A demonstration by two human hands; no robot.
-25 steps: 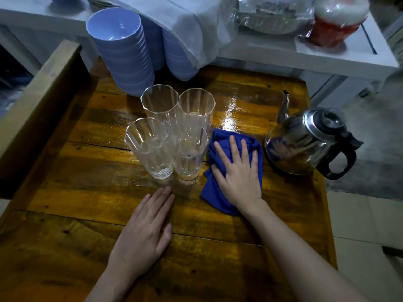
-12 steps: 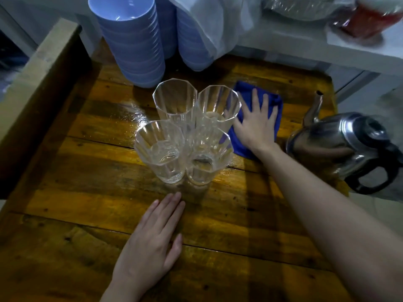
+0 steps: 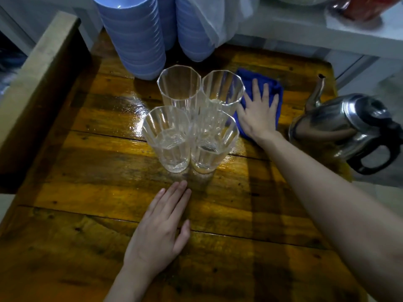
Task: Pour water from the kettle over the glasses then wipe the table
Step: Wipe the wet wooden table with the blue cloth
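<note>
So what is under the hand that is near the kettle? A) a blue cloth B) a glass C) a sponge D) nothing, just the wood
A: the right hand lies flat on a blue cloth, spread on the table between the glasses and the kettle.

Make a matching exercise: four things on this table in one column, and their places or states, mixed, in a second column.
1. cloth
2. kettle
3. bowls
4. left hand

a. stacked behind the glasses
b. flat on bare wood, in front of the glasses
c. under the right hand
d. at the table's right edge, spout pointing away

Pairs: 1-c, 2-d, 3-a, 4-b
</note>
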